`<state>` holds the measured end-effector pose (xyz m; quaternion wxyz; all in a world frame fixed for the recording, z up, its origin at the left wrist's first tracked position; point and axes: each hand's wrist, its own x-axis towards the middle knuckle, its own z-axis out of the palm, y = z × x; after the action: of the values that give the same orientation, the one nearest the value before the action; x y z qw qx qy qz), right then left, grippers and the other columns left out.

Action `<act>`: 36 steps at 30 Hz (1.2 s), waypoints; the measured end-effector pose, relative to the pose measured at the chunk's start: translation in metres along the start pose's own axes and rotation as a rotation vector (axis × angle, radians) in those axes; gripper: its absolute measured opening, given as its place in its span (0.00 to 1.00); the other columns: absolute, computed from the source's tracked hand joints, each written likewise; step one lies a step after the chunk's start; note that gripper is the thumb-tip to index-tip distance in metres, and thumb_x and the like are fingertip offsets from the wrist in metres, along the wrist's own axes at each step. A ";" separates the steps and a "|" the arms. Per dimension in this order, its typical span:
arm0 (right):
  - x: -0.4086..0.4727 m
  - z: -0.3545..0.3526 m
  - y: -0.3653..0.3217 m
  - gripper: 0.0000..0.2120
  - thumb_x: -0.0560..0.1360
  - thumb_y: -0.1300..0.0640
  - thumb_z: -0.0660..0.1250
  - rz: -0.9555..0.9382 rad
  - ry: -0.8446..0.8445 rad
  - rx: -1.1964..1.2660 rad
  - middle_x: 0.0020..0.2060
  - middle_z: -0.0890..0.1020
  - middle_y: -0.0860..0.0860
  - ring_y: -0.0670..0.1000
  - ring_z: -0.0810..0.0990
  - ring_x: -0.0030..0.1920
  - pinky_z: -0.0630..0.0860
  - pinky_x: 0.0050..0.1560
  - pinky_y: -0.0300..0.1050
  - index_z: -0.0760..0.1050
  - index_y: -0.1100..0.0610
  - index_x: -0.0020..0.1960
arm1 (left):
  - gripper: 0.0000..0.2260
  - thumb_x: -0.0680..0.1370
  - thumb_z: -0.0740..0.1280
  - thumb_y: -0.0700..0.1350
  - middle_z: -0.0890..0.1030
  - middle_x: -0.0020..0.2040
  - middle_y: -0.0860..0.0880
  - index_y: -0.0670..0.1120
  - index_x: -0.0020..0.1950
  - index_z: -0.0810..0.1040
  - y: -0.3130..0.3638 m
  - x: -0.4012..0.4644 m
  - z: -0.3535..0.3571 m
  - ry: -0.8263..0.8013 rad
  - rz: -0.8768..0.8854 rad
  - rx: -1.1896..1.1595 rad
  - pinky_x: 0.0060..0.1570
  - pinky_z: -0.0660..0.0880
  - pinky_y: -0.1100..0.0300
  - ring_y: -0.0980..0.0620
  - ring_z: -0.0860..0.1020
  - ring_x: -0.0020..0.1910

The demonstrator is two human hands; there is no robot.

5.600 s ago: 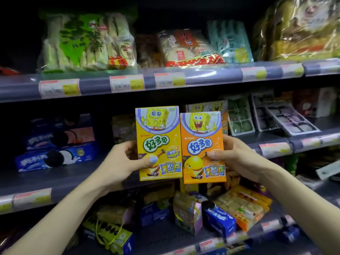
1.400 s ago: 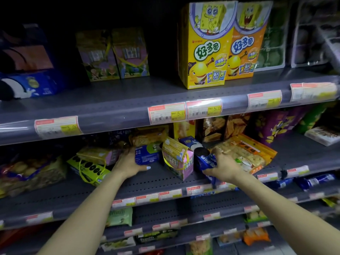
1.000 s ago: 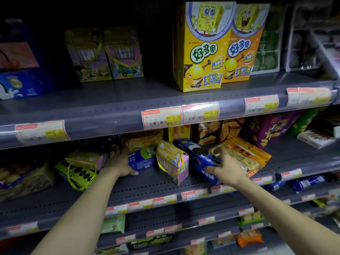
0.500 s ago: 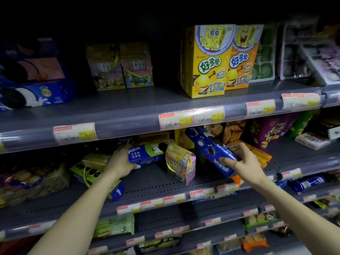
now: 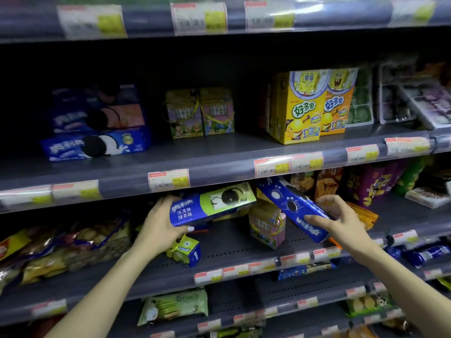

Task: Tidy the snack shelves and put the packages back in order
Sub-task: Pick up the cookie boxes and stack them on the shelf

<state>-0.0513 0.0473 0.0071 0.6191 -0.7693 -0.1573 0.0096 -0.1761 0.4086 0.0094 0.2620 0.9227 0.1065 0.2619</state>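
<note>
My left hand (image 5: 159,225) grips a blue and green cookie box (image 5: 212,206), lifted off the lower shelf (image 5: 231,250) and lying nearly level. My right hand (image 5: 338,222) holds a dark blue cookie box (image 5: 290,206), tilted with its far end up under the shelf above. Between them a small pink and yellow carton (image 5: 267,224) stands on the lower shelf. On the shelf above, a stack of blue cookie boxes (image 5: 97,128) lies at the left.
The middle shelf (image 5: 219,152) also carries two small cartoon cartons (image 5: 200,113) and yellow and orange fish-cracker boxes (image 5: 312,106). A small green and blue carton (image 5: 185,250) lies tipped below my left hand. Bags of biscuits (image 5: 66,250) fill the lower left; orange packets (image 5: 361,215) sit behind my right hand.
Both hands have lifted their cookie boxes up off the lower shelf and toward me. The view has tilted up, showing more of the middle shelf.
</note>
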 end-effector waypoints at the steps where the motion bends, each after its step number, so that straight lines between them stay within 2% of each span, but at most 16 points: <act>1: -0.003 0.001 -0.002 0.18 0.70 0.61 0.74 -0.002 -0.028 0.000 0.49 0.79 0.47 0.39 0.83 0.38 0.77 0.29 0.34 0.71 0.56 0.57 | 0.27 0.59 0.82 0.44 0.77 0.50 0.50 0.47 0.54 0.75 -0.001 -0.005 -0.007 -0.011 0.008 -0.017 0.42 0.69 0.61 0.50 0.76 0.49; 3: -0.008 0.002 -0.006 0.17 0.70 0.59 0.75 -0.013 -0.079 -0.007 0.51 0.81 0.49 0.45 0.84 0.43 0.78 0.32 0.37 0.72 0.53 0.54 | 0.27 0.59 0.82 0.43 0.77 0.49 0.52 0.52 0.52 0.73 -0.001 -0.015 -0.022 -0.049 0.010 -0.056 0.43 0.70 0.65 0.54 0.76 0.48; 5: -0.011 0.003 -0.010 0.16 0.69 0.58 0.75 -0.033 -0.127 -0.010 0.51 0.82 0.50 0.49 0.84 0.45 0.79 0.34 0.40 0.72 0.52 0.53 | 0.27 0.59 0.82 0.44 0.77 0.50 0.54 0.57 0.49 0.71 -0.001 -0.024 -0.037 -0.088 0.002 -0.072 0.44 0.72 0.64 0.59 0.76 0.48; 11: -0.017 0.005 -0.031 0.17 0.67 0.57 0.75 -0.079 -0.244 0.027 0.49 0.83 0.53 0.51 0.85 0.45 0.81 0.37 0.45 0.73 0.56 0.52 | 0.26 0.59 0.83 0.45 0.78 0.50 0.56 0.55 0.50 0.74 0.009 -0.051 -0.078 -0.080 -0.009 -0.067 0.48 0.75 0.60 0.59 0.77 0.49; 15: -0.028 0.006 -0.046 0.26 0.62 0.46 0.78 -0.099 -0.296 0.075 0.46 0.84 0.53 0.50 0.85 0.43 0.81 0.36 0.43 0.73 0.57 0.52 | 0.27 0.59 0.83 0.45 0.79 0.51 0.57 0.56 0.51 0.74 0.019 -0.068 -0.103 -0.056 -0.012 -0.059 0.48 0.76 0.58 0.59 0.77 0.49; 18: -0.036 0.010 -0.051 0.35 0.53 0.38 0.80 -0.101 -0.330 0.063 0.45 0.85 0.52 0.50 0.85 0.42 0.80 0.34 0.42 0.73 0.56 0.52 | 0.26 0.59 0.83 0.45 0.79 0.50 0.58 0.55 0.51 0.74 0.025 -0.085 -0.117 -0.052 -0.034 -0.065 0.47 0.75 0.59 0.60 0.77 0.47; 19: -0.039 0.013 -0.052 0.32 0.55 0.42 0.81 -0.100 -0.344 0.063 0.45 0.85 0.53 0.50 0.85 0.41 0.79 0.34 0.41 0.73 0.56 0.51 | 0.27 0.59 0.83 0.45 0.79 0.50 0.58 0.56 0.51 0.74 0.025 -0.090 -0.121 -0.055 -0.045 -0.073 0.46 0.75 0.58 0.60 0.77 0.47; 21: -0.044 0.018 -0.054 0.20 0.64 0.57 0.78 -0.112 -0.372 0.068 0.46 0.84 0.55 0.51 0.84 0.41 0.80 0.35 0.42 0.72 0.57 0.51 | 0.27 0.59 0.83 0.46 0.80 0.49 0.58 0.57 0.52 0.74 0.024 -0.098 -0.129 -0.051 -0.058 -0.089 0.47 0.77 0.56 0.58 0.78 0.47; 23: -0.049 0.023 -0.057 0.16 0.67 0.64 0.75 -0.119 -0.378 0.057 0.45 0.84 0.54 0.53 0.84 0.43 0.80 0.38 0.44 0.72 0.57 0.50 | 0.28 0.59 0.83 0.48 0.80 0.49 0.59 0.59 0.53 0.73 0.024 -0.104 -0.137 -0.038 -0.068 -0.115 0.46 0.78 0.55 0.58 0.79 0.47; 27: -0.057 0.032 -0.072 0.16 0.67 0.63 0.75 -0.151 -0.385 0.031 0.45 0.84 0.53 0.53 0.85 0.44 0.80 0.43 0.50 0.72 0.55 0.50 | 0.28 0.56 0.79 0.52 0.77 0.49 0.65 0.58 0.53 0.73 0.027 -0.108 -0.157 -0.001 -0.060 -0.142 0.41 0.75 0.62 0.63 0.77 0.47; 30: -0.065 0.039 -0.091 0.19 0.66 0.61 0.76 -0.210 -0.409 0.000 0.46 0.85 0.52 0.52 0.85 0.46 0.82 0.42 0.46 0.71 0.55 0.52 | 0.28 0.57 0.80 0.50 0.78 0.49 0.61 0.57 0.53 0.73 0.021 -0.106 -0.176 0.053 -0.043 -0.149 0.41 0.75 0.64 0.64 0.77 0.47; 32: -0.070 0.047 -0.105 0.21 0.64 0.57 0.76 -0.262 -0.405 -0.009 0.46 0.84 0.51 0.52 0.85 0.46 0.81 0.41 0.44 0.72 0.55 0.52 | 0.28 0.58 0.81 0.47 0.79 0.49 0.60 0.60 0.52 0.73 0.012 -0.102 -0.192 0.085 -0.020 -0.142 0.40 0.75 0.70 0.65 0.77 0.45; 36: -0.075 0.077 -0.133 0.21 0.62 0.54 0.77 -0.320 -0.339 0.025 0.47 0.84 0.54 0.53 0.85 0.46 0.82 0.42 0.48 0.72 0.55 0.50 | 0.27 0.57 0.79 0.51 0.80 0.48 0.62 0.58 0.53 0.74 -0.013 -0.095 -0.233 0.114 0.024 -0.163 0.42 0.74 0.74 0.65 0.78 0.43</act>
<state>-0.1695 0.1256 0.1025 0.5869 -0.7142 -0.3791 0.0424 -0.3824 0.4871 0.1308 0.3268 0.8831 0.0886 0.3249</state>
